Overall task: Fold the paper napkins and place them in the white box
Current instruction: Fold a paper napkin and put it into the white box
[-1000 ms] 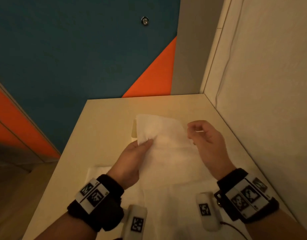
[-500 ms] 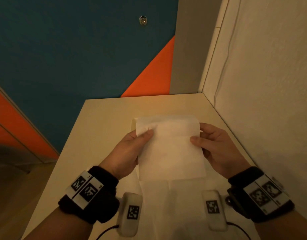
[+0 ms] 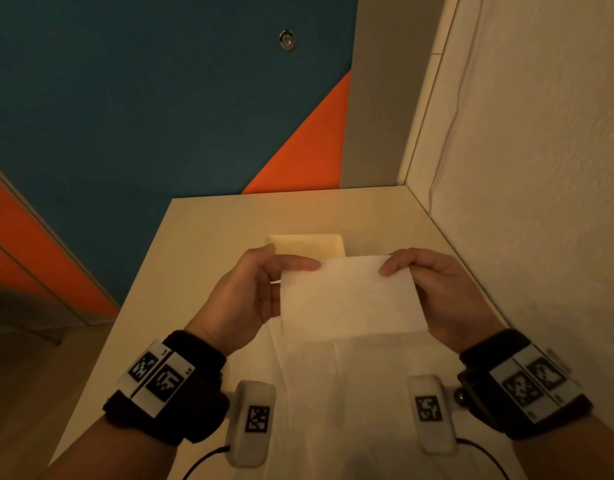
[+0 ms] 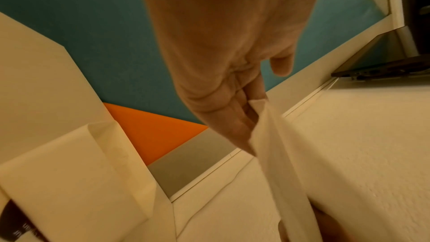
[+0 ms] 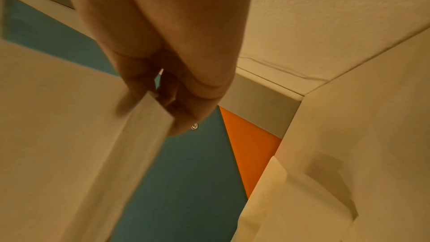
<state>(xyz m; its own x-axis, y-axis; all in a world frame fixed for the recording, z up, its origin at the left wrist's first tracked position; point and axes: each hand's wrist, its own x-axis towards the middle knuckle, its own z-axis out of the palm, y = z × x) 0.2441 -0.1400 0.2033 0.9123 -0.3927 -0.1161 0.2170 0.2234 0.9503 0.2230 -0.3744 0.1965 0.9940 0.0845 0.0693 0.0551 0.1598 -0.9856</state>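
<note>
I'm pinching a folded napkin [image 3: 350,299] — thin, soft, rectangular — left grip [image 3: 245,299] and right grip [image 3: 447,292] each grasping a top corner, above the pale matte tabletop [image 3: 201,244]. White box [image 3: 309,244] sitting just beyond; teal-orange wall [image 3: 160,98] behind.

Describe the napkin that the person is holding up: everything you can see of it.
The folded napkin is a white rectangle of soft, thin paper, wider than tall, doubled over. It is held off the table, facing the person. The left hand pinches its upper left corner, the right hand its upper right. Nothing else touches it. Behind it sits the white box; beneath it lie more napkins.
</note>
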